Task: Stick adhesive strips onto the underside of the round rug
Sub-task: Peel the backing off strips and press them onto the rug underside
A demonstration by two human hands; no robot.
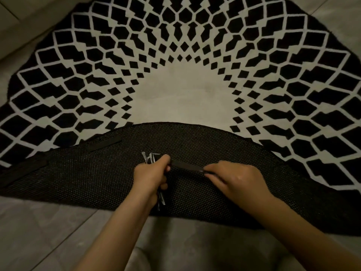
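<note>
Fingers of both hands — left hand [151,174], right hand [237,178] — pinch one black strip [186,166] above the folded rug underside [97,173].

Both hands [151,173] [237,178] close together, fingers curled

Two bare forearms entered the head view from the bottom edge, with no sleeves, cuffs or gloves covering them from the frame's lower border up to the wrists. The left hand [151,178] and the right hand [237,178] were likewise uncovered, and no ring, watch, bracelet or strap showed on either wrist or on the visible fingers [210,170]. The dim light left the nails too indistinct to tell whether they were painted. Below and between the forearms, a pale grey rounded shape sat at the bottom edge; whether it was clothing over a knee could not be told.
</note>
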